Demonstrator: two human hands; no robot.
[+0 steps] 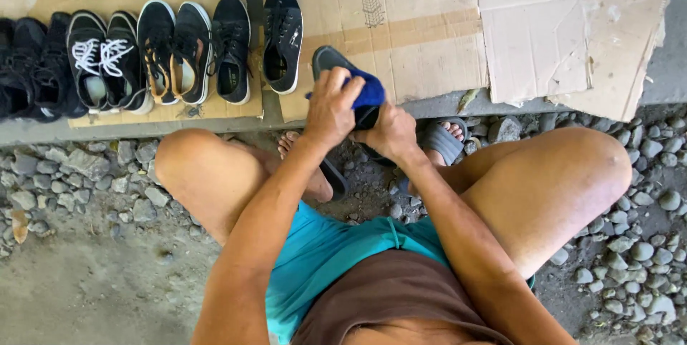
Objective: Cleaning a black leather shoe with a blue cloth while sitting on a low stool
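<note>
While right hand (392, 132) steadies dark shoe (330, 60) at frame centre, I see left hand (330, 110) closed on blue cloth (368, 91), pressing it against shoe.

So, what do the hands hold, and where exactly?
The right hand grips a dark shoe near its lower end; the left hand presses a blue cloth on it.

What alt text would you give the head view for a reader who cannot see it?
Seen from above, a seated person's left hand presses a blue cloth onto a dark shoe that the right hand holds from below. Ahead, a row of dark shoes lies on flattened cardboard; grey stones cover the ground around the sandalled feet.
</note>
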